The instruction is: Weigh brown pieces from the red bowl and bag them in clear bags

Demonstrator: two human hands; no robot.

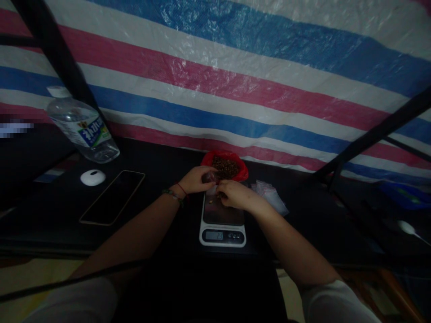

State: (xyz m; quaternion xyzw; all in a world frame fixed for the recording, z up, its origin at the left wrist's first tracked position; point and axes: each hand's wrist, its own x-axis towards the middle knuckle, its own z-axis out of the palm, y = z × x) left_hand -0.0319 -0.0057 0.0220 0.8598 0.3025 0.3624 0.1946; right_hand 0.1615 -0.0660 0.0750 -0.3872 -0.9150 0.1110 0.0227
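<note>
My left hand (198, 178) is closed round a small clear bag holding dark pieces, just in front of a red bag (241, 171) full of brown nuts or beans. My right hand (233, 194) is pinched shut beside it, above the plate of a small digital scale (222, 224). What the right fingers hold is too small to make out. A few small pieces lie on the scale plate. Both hands nearly touch each other.
A dark table (161, 215) carries a phone (112, 196) lying flat, a white round object (93, 177) and a water bottle (82, 128) at the left. Clear small bags (271, 194) lie right of the scale. A striped tarpaulin (235, 80) hangs behind. A spoon (409, 229) lies far right.
</note>
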